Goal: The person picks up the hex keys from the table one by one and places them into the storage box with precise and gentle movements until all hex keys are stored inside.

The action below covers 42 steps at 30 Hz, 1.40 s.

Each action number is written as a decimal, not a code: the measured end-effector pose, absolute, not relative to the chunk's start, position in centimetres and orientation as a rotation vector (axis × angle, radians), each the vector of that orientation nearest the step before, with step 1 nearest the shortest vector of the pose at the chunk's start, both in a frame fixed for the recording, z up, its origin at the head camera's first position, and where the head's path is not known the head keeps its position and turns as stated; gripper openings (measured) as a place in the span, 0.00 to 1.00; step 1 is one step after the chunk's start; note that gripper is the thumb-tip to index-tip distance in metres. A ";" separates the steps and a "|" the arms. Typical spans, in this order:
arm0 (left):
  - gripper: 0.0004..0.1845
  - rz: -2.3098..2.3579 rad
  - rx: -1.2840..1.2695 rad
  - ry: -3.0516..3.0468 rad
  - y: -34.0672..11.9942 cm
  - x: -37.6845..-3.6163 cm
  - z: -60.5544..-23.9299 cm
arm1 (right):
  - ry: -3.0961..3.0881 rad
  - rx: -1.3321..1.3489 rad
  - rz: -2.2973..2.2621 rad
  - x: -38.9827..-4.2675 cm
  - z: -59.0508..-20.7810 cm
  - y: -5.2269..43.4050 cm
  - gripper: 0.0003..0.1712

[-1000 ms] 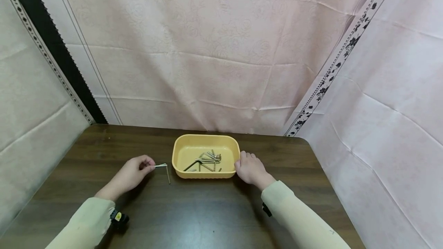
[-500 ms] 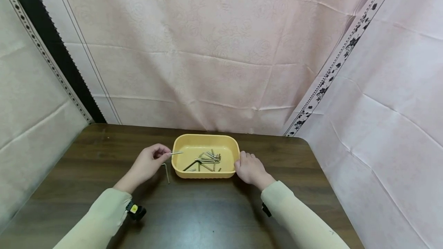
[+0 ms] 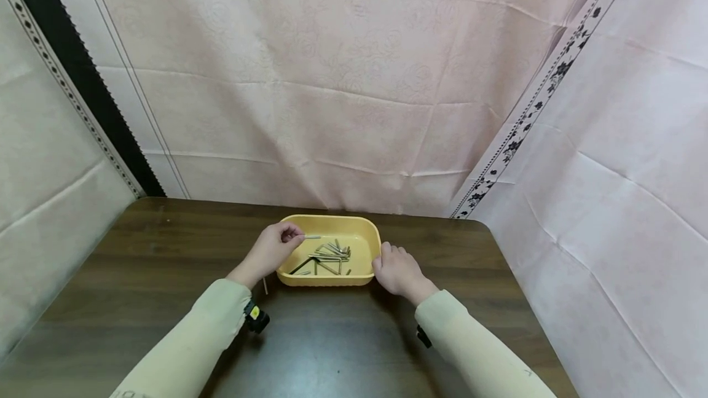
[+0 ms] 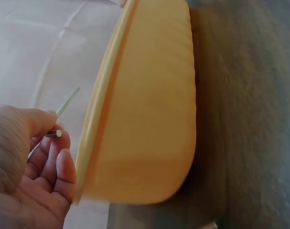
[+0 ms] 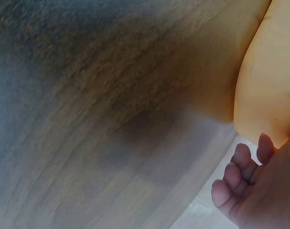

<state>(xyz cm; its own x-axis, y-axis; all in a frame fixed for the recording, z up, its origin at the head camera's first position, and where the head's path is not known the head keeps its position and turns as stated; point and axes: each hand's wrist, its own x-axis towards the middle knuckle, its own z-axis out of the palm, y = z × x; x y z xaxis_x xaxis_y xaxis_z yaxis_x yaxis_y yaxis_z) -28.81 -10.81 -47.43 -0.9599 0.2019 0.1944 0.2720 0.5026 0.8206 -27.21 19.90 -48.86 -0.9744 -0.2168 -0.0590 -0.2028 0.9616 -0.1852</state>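
The left hand (image 3: 271, 249) pinches a small bent metal key (image 3: 312, 237) between thumb and fingertips. The key's long end sticks out over the near left corner of the yellow tray (image 3: 369, 233), just above the rim and not yet inside. In the left wrist view the thin silver key (image 4: 66, 103) shows past the fingers (image 4: 63, 164), right beside the tray's outer wall (image 4: 149, 109).

Inside the tray, just past the left hand, lies a small heap of metal keys (image 3: 327, 257), most of them silver and one dark. They sit in a loose pile near the middle.

The right hand (image 3: 399, 272) rests against the right side of the tray with its fingers loosely bent on the rim, holding nothing else. In the right wrist view the right hand's fingers (image 5: 240, 164) curl just beside the tray wall (image 5: 266, 81).

One more thin key (image 3: 265, 285) lies on the brown counter (image 3: 138, 263), close under the left wrist, mostly hidden by the sleeve.

So it looks like many keys are already in the tray, one is being held over it, and at least one is left outside on the counter.
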 end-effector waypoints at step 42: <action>0.18 -1.248 -0.515 -2.677 -17.2 -27.1 -48.9 | 3.013 -0.309 -0.295 -26.9 -48.6 19.6 0.13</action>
<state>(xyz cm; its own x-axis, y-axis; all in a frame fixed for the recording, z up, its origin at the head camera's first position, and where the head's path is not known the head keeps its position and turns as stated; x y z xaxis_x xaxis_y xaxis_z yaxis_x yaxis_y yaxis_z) -27.06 -17.21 -48.88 -0.9310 0.2460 0.2698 0.3648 0.5963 0.7151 -26.91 19.60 -48.57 -0.9746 -0.2098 -0.0776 -0.1908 0.9607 -0.2018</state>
